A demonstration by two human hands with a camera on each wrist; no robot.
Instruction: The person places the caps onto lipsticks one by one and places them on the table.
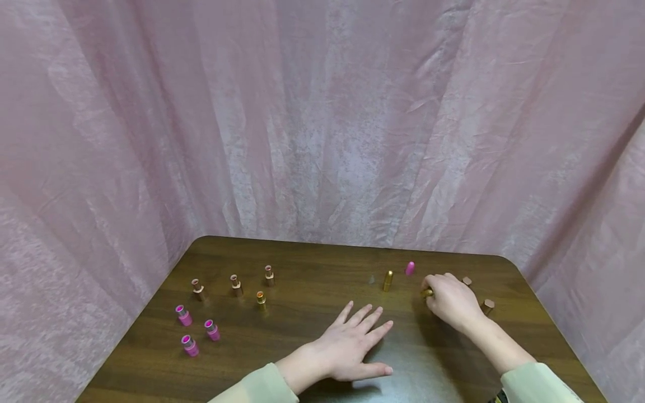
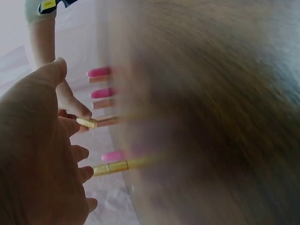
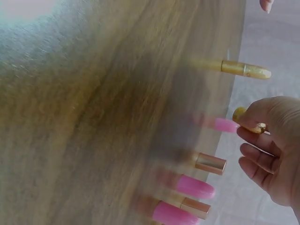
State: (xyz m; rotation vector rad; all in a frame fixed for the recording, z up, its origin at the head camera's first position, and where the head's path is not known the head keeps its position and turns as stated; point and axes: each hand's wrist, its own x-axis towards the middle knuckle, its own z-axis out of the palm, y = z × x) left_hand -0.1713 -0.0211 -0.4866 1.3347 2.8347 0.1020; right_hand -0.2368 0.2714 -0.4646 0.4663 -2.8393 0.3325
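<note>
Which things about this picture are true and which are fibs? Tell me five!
1. The right hand is holding a small gold piece. True.
2. The left hand is squeezed into a fist. False: the left hand has its fingers spread out.
3. Three pink tubes are on the person's left. True.
4. The curtain is black. False: it's pink.
5. The tabletop is brown. True.
</note>
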